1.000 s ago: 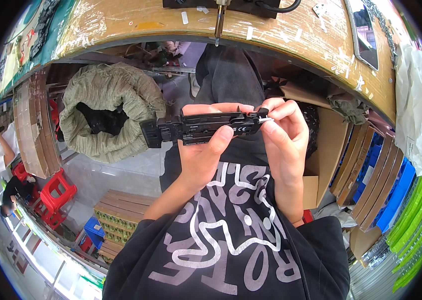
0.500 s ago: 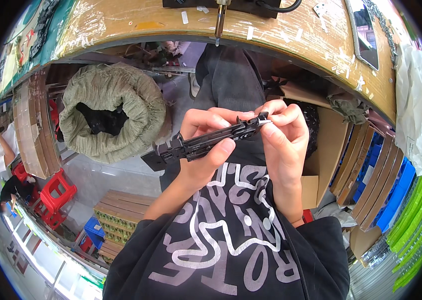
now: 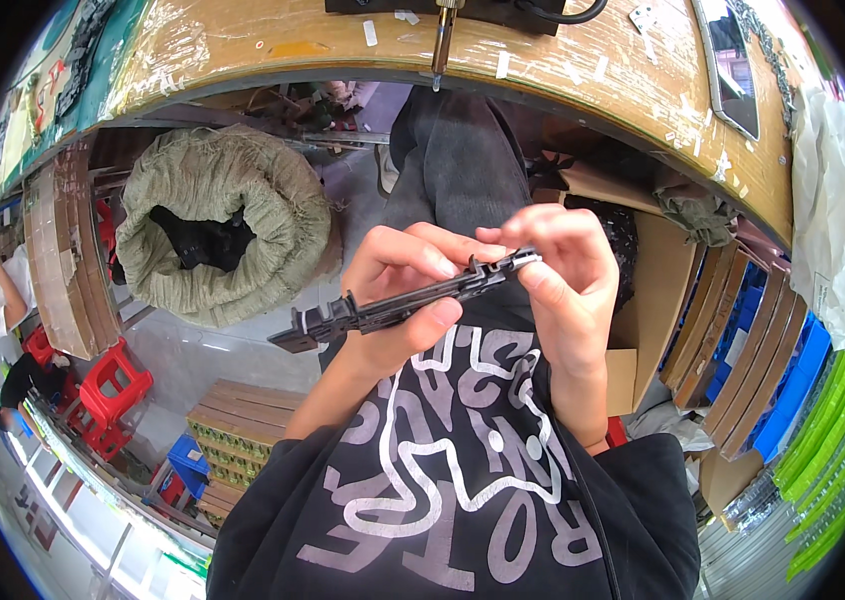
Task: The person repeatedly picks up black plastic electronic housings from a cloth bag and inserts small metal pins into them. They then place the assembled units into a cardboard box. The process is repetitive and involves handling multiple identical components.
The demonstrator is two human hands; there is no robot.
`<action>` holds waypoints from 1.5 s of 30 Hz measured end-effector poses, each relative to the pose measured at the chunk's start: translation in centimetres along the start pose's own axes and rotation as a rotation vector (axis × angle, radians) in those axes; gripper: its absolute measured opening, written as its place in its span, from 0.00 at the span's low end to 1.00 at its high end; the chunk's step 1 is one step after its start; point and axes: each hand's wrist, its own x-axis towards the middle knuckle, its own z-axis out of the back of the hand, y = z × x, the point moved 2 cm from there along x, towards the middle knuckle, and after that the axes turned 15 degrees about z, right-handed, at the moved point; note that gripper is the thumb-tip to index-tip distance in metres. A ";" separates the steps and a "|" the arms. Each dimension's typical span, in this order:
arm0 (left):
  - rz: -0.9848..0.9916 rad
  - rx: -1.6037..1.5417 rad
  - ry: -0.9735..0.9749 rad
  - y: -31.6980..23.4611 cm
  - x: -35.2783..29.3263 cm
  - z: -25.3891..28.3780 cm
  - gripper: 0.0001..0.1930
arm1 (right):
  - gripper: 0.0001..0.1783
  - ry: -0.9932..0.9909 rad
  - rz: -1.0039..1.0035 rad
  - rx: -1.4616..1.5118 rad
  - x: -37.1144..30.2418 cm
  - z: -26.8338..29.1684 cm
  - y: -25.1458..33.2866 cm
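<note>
A black plastic toy gun (image 3: 398, 309) lies slantwise in front of my chest, its stock low on the left and its narrow front end up on the right. Around its middle, the thumb and fingers of my left hand (image 3: 383, 262) grip it from both sides. My right hand (image 3: 580, 280) is at the front end, where a small whitish part shows. The thumb there touches or nearly touches the tip, while the fingers are lifted apart from it and slightly blurred.
A wooden workbench (image 3: 273, 40) runs across the far side, with an upright metal tool tip (image 3: 440, 50) at its edge and a phone (image 3: 728, 70) on the right. Below stand a green fabric sack (image 3: 283, 215), a cardboard box (image 3: 658, 300) and red stools (image 3: 115, 380).
The toy gun has rolled in my left hand, showing a narrower edge. My right fingers have come off its front end and spread, where before they pinched it.
</note>
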 end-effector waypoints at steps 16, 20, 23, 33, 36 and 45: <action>0.924 -0.314 0.074 0.7 0.5 1.6 0.19 | 0.08 0.437 0.237 -0.433 1.8 1.8 0.3; 0.947 -0.301 0.058 0.0 1.2 1.3 0.17 | 0.08 0.418 0.171 -0.402 2.0 2.0 -0.3; 0.885 -0.200 -0.027 -0.2 1.7 1.3 0.17 | 0.08 0.420 0.122 -0.391 2.2 2.0 -0.7; 0.258 0.332 -0.570 -1.3 4.3 3.0 0.08 | 0.21 0.149 -0.492 -0.176 1.4 0.4 -1.3; 0.281 0.327 -0.558 -1.7 4.9 2.7 0.07 | 0.21 0.124 -0.474 -0.182 1.2 0.0 -1.4; 0.272 0.326 -0.573 -1.9 5.5 2.6 0.06 | 0.20 0.085 -0.448 -0.196 1.5 -0.3 -1.4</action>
